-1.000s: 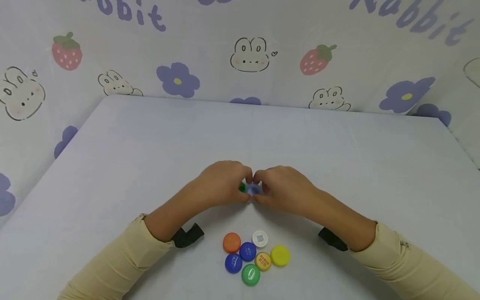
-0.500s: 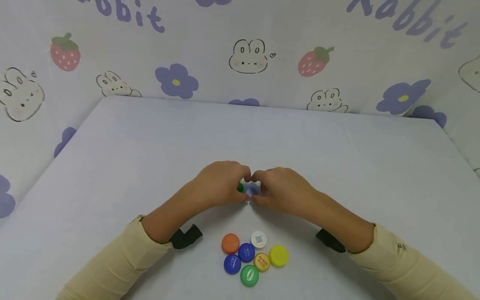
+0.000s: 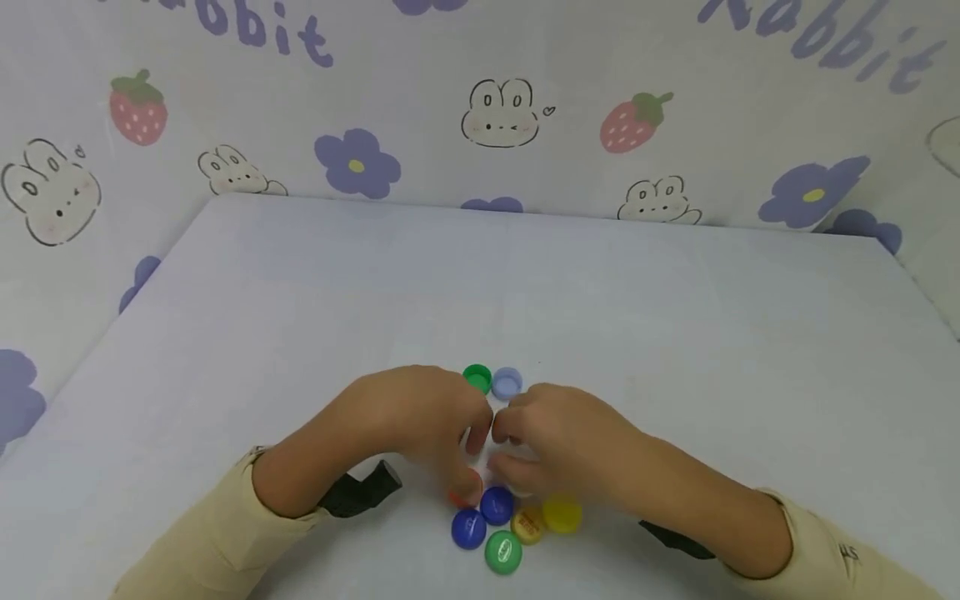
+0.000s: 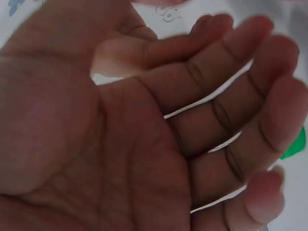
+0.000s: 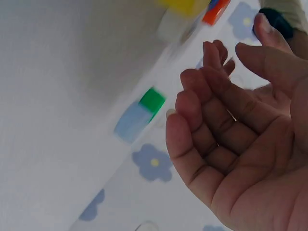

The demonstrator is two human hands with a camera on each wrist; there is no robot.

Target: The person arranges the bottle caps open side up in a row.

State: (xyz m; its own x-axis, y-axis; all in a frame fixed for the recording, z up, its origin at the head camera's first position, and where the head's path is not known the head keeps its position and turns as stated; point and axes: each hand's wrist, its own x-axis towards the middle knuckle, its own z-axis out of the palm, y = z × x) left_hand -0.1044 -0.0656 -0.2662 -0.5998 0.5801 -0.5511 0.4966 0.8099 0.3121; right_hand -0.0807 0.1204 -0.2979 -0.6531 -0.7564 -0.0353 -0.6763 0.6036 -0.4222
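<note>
Fingers (image 4: 178, 86) of the left hand (image 3: 412, 412) and right hand (image 3: 573, 437) curve loosely, thumbs apart, holding nothing; the left thumb overlaps the orange cap (image 3: 473, 493), contact unclear. Pinching its rim lightly should avoid nudging the adjacent blue cap (image 3: 497, 506). Upturned green cap (image 3: 477, 378) and pale-blue cap (image 3: 507, 383) sit toward the bench's (image 3: 525, 283) far edge.

Around a blue cap (image 3: 497, 506) on the white table (image 3: 675, 317) lie an orange cap (image 3: 470, 492) toward 10 o'clock, a mostly hidden white cap (image 3: 521, 492) at 2, a red-printed gold cap (image 3: 527, 525) at 4, a green cap (image 3: 503, 552) at 6 and a second blue cap (image 3: 468, 528) at 8. A bright yellow cap (image 3: 562, 514) lies farther out, past 3. Well apart, toward 12, an upturned green cap (image 3: 477, 379) has an upturned pale-blue cap (image 3: 507, 383) just beside it at 3 o'clock.
</note>
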